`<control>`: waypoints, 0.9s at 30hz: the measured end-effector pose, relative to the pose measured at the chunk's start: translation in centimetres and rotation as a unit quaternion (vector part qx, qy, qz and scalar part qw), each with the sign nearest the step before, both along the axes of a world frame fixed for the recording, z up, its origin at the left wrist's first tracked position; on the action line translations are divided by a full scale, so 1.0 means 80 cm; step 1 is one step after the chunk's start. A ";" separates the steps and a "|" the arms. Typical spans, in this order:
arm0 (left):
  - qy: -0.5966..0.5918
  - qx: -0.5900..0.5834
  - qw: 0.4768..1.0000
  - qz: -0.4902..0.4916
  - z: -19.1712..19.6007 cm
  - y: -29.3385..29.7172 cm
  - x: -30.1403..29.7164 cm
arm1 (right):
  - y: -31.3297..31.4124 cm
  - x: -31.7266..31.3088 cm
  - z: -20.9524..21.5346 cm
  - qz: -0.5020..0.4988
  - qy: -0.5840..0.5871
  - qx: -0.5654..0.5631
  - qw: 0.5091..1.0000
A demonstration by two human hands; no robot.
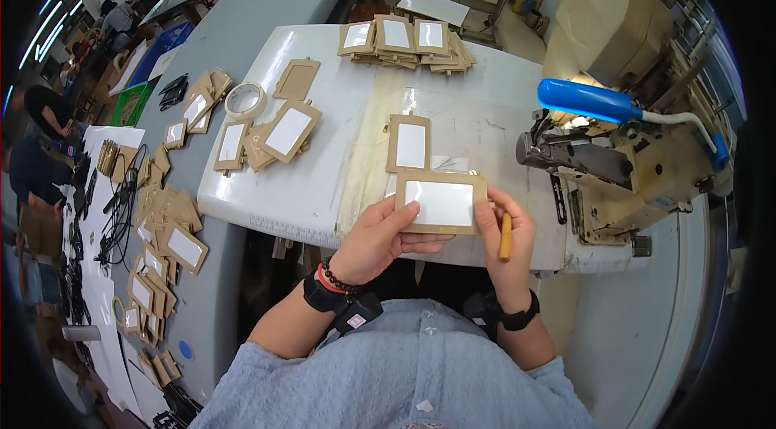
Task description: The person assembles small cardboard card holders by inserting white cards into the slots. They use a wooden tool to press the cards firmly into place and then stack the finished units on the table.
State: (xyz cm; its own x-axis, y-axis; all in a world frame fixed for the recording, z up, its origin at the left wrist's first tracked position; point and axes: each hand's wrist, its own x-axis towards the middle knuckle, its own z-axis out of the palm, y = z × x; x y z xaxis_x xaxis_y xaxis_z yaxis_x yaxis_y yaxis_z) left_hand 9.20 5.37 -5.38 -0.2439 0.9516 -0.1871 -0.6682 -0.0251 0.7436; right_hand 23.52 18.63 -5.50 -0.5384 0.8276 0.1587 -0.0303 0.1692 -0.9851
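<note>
A tan badge holder (440, 204) with a white window is held sideways between my hands, above the near edge of the white table. My left hand (368, 245) grips its left side, with the thumb on the window and the fingers underneath. At the right side, my right hand (509, 255) pinches the frame with the thumb in front. A short yellow-brown handle (506, 236) also sits in the fingers of that hand; its other end is hidden. Just beyond, another tan badge holder (410, 144) lies upright on the table, partly covered by the held one.
Stacked badge holders (394, 34) stand at the table's far edge. More holders (288, 131) lie at the left beside a tape roll (245, 100). A sewing machine (622, 178) with a blue lamp (584, 100) rises at the right. Heaped holders cover the grey table (222, 267).
</note>
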 end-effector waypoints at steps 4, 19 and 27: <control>-0.002 0.007 0.998 0.066 -0.007 -0.002 0.003 | -0.003 0.008 -0.005 -0.100 -0.055 0.279 0.954; 0.138 0.071 0.981 0.119 -0.055 0.008 0.029 | -0.009 -0.016 -0.019 0.048 0.011 0.191 0.980; 0.144 0.065 0.981 0.115 -0.050 0.007 0.031 | -0.006 -0.014 -0.019 0.096 -0.029 0.183 0.978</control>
